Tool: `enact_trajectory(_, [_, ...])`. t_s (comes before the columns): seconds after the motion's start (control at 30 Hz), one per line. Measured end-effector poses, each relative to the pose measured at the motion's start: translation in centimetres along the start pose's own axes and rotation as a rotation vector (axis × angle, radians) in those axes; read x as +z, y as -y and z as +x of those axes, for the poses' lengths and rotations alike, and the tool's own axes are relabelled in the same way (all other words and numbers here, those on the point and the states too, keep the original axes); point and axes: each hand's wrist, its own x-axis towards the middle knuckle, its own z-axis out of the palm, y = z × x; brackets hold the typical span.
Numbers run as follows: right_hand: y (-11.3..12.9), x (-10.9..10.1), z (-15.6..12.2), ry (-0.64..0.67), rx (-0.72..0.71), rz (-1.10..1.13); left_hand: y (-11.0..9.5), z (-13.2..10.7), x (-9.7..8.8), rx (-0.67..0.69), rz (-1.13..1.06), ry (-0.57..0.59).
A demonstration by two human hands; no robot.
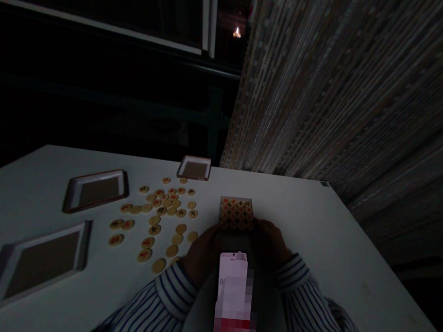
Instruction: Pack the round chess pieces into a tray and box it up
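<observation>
A small open box stands on the table, filled with rows of round xiangqi pieces marked with characters. At its near left corner is my left hand, fingers closed against the side. My right hand grips the near right corner in the same way. Both hands lie in shadow, so the fingertips are hard to make out. Left of my left hand, loose xiangqi pieces are scattered, some showing red or black characters and others plain. Between my forearms lies a lit phone, partly blurred out.
Three shallow trays rest on the white table: a large one near left, a brown-rimmed one behind it, and a small one at the back edge. A string curtain hangs behind the table. The room is dark.
</observation>
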Motion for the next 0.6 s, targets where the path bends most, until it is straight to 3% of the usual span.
enact_trajectory(0.27, [0.06, -0.07, 0.08, 0.071, 0.045, -0.01, 0.19, -0.16, -0.05, 0.0, 0.007, -0.013])
enact_trajectory(0.6, [0.3, -0.18, 0.09, 0.062, 0.052, 0.014, -0.58, -0.06, -0.28, -0.04, -0.014, 0.007])
